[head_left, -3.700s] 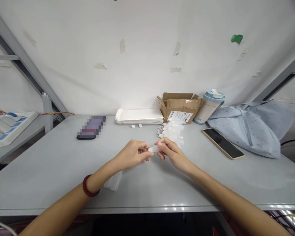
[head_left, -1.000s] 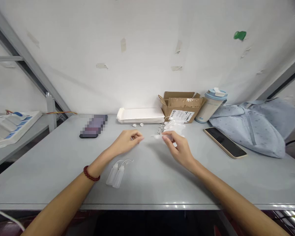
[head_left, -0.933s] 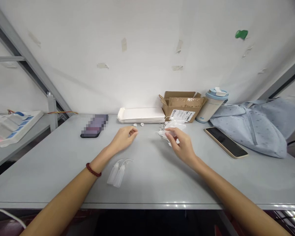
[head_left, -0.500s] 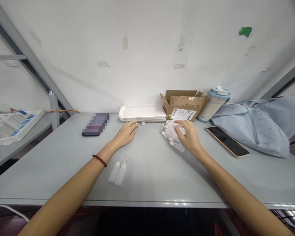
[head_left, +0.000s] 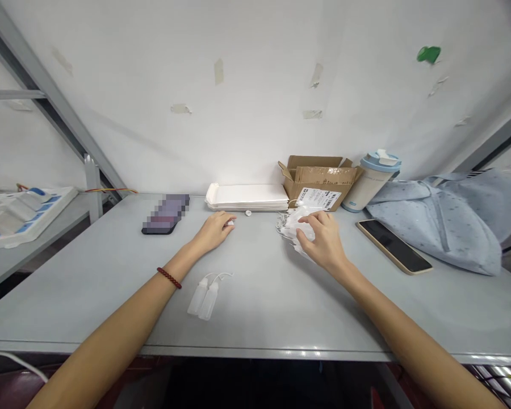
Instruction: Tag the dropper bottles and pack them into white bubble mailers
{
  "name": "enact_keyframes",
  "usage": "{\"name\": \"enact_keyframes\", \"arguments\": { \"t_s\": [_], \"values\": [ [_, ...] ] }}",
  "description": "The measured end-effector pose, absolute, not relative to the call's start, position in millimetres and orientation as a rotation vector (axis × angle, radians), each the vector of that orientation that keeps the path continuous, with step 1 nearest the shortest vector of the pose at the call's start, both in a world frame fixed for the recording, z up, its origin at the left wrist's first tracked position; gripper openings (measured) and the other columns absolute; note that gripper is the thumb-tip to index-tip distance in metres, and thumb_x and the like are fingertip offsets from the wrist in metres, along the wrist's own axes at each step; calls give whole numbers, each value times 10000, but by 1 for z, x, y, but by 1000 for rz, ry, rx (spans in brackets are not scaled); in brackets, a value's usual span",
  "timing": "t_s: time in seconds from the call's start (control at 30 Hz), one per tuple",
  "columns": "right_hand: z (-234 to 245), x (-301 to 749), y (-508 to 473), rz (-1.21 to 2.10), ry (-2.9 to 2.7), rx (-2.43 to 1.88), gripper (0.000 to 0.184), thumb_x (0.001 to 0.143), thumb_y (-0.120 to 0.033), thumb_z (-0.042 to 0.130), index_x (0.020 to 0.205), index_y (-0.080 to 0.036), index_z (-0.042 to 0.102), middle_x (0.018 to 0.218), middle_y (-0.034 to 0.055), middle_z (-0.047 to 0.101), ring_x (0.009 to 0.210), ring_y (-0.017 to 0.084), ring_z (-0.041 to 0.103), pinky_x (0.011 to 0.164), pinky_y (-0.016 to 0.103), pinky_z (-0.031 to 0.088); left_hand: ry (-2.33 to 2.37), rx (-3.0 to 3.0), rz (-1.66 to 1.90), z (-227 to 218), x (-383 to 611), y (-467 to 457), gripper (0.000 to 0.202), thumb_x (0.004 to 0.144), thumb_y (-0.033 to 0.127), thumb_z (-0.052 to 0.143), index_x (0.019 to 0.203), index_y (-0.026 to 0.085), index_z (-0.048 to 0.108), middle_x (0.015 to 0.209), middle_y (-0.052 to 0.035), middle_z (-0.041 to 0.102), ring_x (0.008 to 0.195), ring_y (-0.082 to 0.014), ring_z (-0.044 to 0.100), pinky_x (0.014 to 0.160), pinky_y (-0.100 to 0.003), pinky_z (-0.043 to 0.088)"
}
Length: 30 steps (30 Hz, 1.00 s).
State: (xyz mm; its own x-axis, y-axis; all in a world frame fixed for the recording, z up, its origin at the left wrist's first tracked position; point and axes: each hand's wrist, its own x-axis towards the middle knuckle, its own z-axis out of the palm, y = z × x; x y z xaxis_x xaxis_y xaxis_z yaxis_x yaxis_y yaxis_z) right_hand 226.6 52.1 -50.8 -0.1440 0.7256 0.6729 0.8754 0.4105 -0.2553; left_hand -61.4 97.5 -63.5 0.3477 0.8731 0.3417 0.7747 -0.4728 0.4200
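Observation:
My left hand [head_left: 216, 227] is at the table's back, left of centre, with thumb and fingers curled together around a small white piece [head_left: 230, 223], mostly covered by the fingers. Just right of it lies a small round white cap [head_left: 248, 213]. Over a heap of translucent plastic squeeze bottles [head_left: 297, 222] with thin bent spouts hovers my right hand [head_left: 323, 236]. Its thumb and forefinger are apart, with nothing visible between them. Two more squeeze bottles [head_left: 203, 299] lie side by side near my left forearm.
Behind the hands are a stack of white flat boxes [head_left: 249, 194] and an open cardboard box [head_left: 319, 176]. A tumbler [head_left: 371, 180], a phone [head_left: 394, 246] and a pale blue cloth bag [head_left: 443, 221] stand right. A blurred dark device [head_left: 166, 215] lies left.
My left fingers have closed on the small white piece and drawn slightly left. My right hand has shifted a little left and down over the heap.

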Motion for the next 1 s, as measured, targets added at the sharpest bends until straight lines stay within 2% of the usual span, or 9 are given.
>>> {"name": "enact_keyframes", "arguments": {
  "t_s": [0.13, 0.3, 0.47, 0.6, 0.77, 1.0],
  "values": [
    [-42, 217, 38, -296, -1950, -1160, 169, 828, -227, 522, 964, -158, 596, 925, 116, 573, 892, 259, 510, 769, 411, 424, 1588, 2207, 820, -52, -59, 89, 221, 738, 293, 615, 894, 141, 654, 851, -73, 671, 773, -206, 604, 758, -345, 483],
    [-38, 188, -3, 139, -2251, -776, 238, 875, -178, 482, 1110, -156, 512, 902, 83, 586, 862, 202, 515, 767, 350, 436, 1504, 1926, 901, -46, -50, 80, 254, 651, 332, 670, 811, 140, 628, 782, -53, 669, 746, -191, 614, 712, -311, 494],
    [-48, 157, -36, 464, -2594, -633, 419, 893, -367, 495, 1254, -155, 471, 1023, 108, 568, 899, 211, 495, 803, 370, 419, 1465, 1967, 860, -41, -37, 69, 209, 671, 283, 650, 826, 143, 643, 766, -36, 668, 739, -184, 616, 715, -306, 491],
    [-54, 142, -42, 459, -2731, -608, 595, 881, -538, 460, 1380, -223, 383, 1083, 121, 515, 935, 224, 460, 830, 387, 400, 1416, 2042, 829, -34, -26, 61, 185, 708, 263, 626, 853, 153, 656, 799, -32, 683, 745, -179, 621, 712, -296, 488],
    [-53, 133, -38, 507, -2778, -614, 586, 876, -591, 422, 1376, -286, 404, 945, 67, 509, 856, 201, 438, 794, 362, 387, 1375, 2100, 853, -33, -20, 59, 158, 717, 272, 622, 834, 170, 652, 817, -30, 691, 716, -170, 611, 702, -297, 489],
    [-55, 126, -33, 505, -2767, -630, 569, 859, -612, 440, 1342, -311, 441, 908, 46, 503, 816, 187, 439, 761, 347, 374, 1409, 2089, 840, -36, -22, 60, 174, 720, 269, 620, 847, 156, 656, 832, -38, 690, 735, -169, 605, 724, -296, 486]
  ]
}}
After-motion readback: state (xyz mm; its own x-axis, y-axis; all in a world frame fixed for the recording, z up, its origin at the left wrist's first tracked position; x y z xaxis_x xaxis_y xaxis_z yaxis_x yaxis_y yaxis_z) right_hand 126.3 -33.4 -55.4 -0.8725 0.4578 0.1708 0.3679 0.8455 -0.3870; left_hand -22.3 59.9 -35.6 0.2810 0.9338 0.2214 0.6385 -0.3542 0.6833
